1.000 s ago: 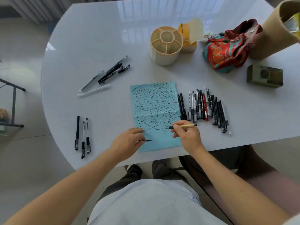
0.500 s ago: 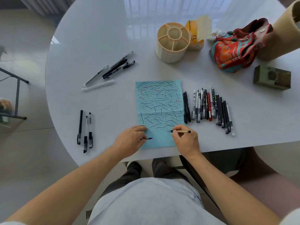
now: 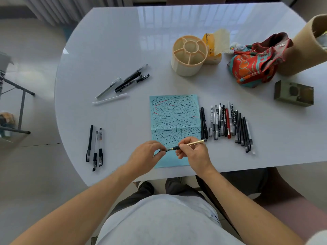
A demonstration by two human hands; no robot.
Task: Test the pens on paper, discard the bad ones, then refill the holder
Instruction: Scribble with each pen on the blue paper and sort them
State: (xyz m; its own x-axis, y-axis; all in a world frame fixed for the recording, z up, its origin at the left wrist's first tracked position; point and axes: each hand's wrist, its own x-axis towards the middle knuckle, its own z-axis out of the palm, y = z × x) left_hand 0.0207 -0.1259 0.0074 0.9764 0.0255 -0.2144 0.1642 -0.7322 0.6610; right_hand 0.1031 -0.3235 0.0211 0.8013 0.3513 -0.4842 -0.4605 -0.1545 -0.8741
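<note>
A blue sheet of paper point(image 3: 174, 119) covered with black and red test strokes lies near the table's front edge. Above its lower part my right hand point(image 3: 193, 152) grips a gold pen point(image 3: 192, 143) with its tip pointing left. My left hand point(image 3: 146, 155) pinches a small black cap point(image 3: 162, 151) right at that tip. A row of several pens point(image 3: 226, 122) lies to the right of the paper. Three pens point(image 3: 94, 147) lie at the left front, and several more pens point(image 3: 123, 82) lie further back on the left. The cream pen holder point(image 3: 188, 55) stands empty behind the paper.
A yellow tissue pack point(image 3: 215, 46) stands behind the holder. A red patterned bag point(image 3: 254, 62), a tan cardboard tube point(image 3: 304, 45) and a small olive box point(image 3: 293, 93) sit at the right. The white table's front edge point(image 3: 265, 165) runs just below my hands.
My right hand lifted the gold pen off the paper and my left hand brought the black cap up to its tip; the two hands now meet.
</note>
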